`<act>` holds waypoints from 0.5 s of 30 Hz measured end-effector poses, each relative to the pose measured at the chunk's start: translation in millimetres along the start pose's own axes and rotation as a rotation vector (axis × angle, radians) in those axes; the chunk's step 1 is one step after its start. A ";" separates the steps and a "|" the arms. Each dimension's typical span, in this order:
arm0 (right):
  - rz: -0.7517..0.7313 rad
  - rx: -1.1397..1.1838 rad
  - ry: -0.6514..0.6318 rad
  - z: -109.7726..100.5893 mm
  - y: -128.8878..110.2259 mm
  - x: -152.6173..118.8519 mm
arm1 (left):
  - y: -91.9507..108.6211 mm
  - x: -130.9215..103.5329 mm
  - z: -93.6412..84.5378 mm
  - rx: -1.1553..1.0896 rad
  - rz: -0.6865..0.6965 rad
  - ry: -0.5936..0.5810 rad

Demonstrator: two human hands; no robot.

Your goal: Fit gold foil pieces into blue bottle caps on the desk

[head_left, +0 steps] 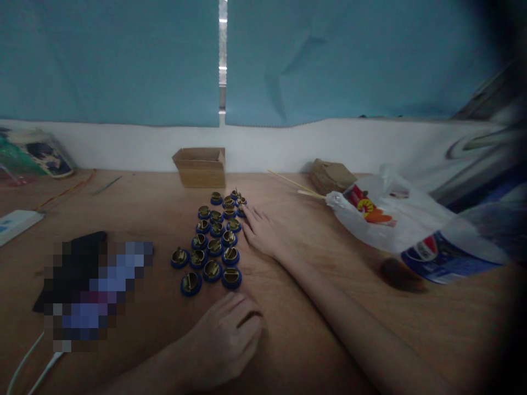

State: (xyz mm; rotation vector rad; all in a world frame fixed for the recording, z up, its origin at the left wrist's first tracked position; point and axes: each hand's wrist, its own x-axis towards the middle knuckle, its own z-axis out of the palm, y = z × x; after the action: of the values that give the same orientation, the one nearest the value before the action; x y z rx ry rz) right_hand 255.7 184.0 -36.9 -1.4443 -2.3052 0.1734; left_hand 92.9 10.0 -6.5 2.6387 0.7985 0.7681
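Note:
Several round blue pieces with brass-coloured metal inside, among them one at the near right [231, 277] and one at the near left [191, 283], sit in uneven rows on the wooden table [135, 214]. My right hand [260, 231] lies beside the far right of the group, fingers stretched out, its fingertips at the pieces there. Just below the nearest pieces rests my left hand [228, 332], its fingers curled together; whether anything is inside them is hidden.
An open cardboard box [201, 171] stands behind the pieces. On the right are a plastic bag [370, 233], a brown package [330, 175] and a blue Pepsi cup [448, 258]. A blurred-out device [102, 291] with cables and a white power strip [18, 225] lie left.

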 end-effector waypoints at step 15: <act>-0.011 0.074 0.087 -0.3 -2.8 3.1 | -98.3 41.5 -88.8 0.138 -0.930 0.155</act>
State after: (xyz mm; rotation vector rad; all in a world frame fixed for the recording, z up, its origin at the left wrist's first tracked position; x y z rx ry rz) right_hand 252.2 185.5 -34.8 -1.3758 -2.2130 0.1876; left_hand 29.9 123.1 43.8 1.9331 1.9475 0.6387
